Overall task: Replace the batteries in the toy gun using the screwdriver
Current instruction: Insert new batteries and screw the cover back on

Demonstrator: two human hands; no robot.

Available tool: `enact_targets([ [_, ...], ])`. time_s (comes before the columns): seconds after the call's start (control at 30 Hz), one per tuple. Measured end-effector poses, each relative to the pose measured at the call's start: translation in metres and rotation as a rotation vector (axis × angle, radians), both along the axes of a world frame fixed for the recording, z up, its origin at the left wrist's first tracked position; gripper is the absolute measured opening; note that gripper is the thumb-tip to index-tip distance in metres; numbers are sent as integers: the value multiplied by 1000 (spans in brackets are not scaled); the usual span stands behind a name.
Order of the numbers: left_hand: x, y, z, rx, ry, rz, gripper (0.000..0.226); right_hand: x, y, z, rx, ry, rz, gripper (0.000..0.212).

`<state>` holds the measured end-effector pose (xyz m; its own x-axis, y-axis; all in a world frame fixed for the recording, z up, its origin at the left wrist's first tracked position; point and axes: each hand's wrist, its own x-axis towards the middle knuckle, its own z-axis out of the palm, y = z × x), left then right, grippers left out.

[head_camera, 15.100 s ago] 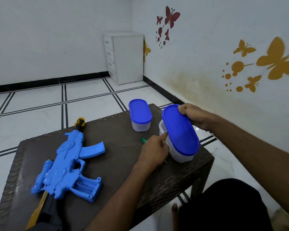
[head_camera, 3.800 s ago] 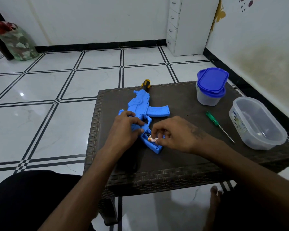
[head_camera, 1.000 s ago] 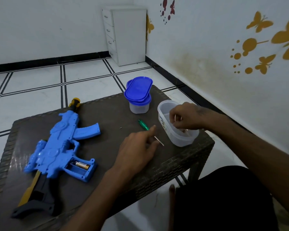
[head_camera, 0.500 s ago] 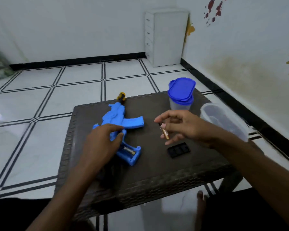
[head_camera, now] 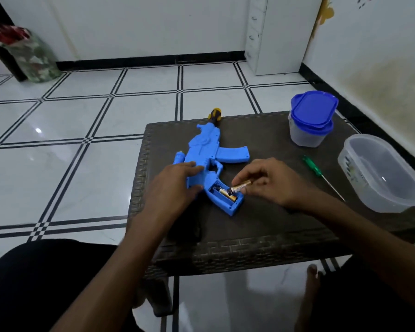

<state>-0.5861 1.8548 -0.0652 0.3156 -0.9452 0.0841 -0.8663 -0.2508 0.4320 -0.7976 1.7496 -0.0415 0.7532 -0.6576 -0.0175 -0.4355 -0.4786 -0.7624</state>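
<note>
Blue toy gun compartment holds one battery; right hand pinches another battery.

My right hand has brought the battery down to the toy gun's open compartment; my left hand now seemingly presses the body.

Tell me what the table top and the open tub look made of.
Table: dark brown woven wicker or rattan-look weave, probably synthetic, matte; the plaited pattern shows along its edge. Open tub: translucent, frosted-looking plastic with a slight sheen; the table shows dimly through its wall.
</note>
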Motion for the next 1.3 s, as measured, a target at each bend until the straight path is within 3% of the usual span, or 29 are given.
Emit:
enact_targets([
  [0.23, -2, -1, 2, -6, 22, 22, 53, 10, 4, -1, 4, -4, -3, 24],
  [0.5, -1, 0, 0, -20, 32, 35, 54, 16, 9, -4, 152, -199, -52, 38],
  [0.73, -1, 0, -2, -26, 23, 33, 53, 27, 9, -8, -55, -164, 13, 16],
  [0.93, -2, 0, -4, -24, 27, 32, 54, 37, 6, -10, -168, -51, 65, 20],
  [1.07, -1, 0, -4, -23, 28, 33, 54, 45, 7, -14, -293, 77, 174, 10],
  [1.3, -2, 1, -4, -24, 12, 28, 53, 46, 1, -10, -457, 126, 347, 14],
])
